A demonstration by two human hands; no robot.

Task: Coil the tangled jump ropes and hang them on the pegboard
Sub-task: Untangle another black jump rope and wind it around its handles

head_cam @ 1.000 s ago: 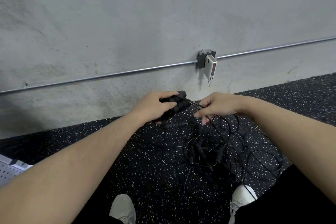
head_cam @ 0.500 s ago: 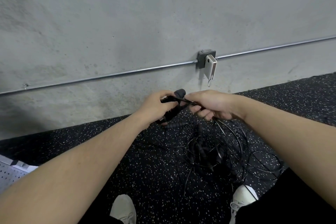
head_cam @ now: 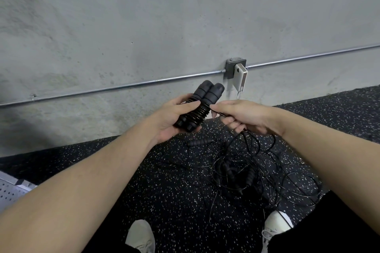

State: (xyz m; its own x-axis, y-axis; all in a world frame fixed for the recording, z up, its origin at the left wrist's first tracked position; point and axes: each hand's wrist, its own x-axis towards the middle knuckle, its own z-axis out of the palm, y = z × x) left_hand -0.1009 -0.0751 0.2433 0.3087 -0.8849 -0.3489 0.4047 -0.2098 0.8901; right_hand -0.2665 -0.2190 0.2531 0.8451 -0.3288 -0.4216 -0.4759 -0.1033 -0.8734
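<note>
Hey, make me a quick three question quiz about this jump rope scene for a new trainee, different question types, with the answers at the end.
1. True or false: the left hand holds two black handles side by side, with cord wound round them.
2. Multiple choice: what does the right hand pinch? A) a loose handle on the floor B) the thin black cord running to the wound handles C) the white device on the wall
3. Fill in: the tangled ropes still to be sorted lie on the speckled ____, in front of the person's shoes.

Key
1. True
2. B
3. floor
</note>
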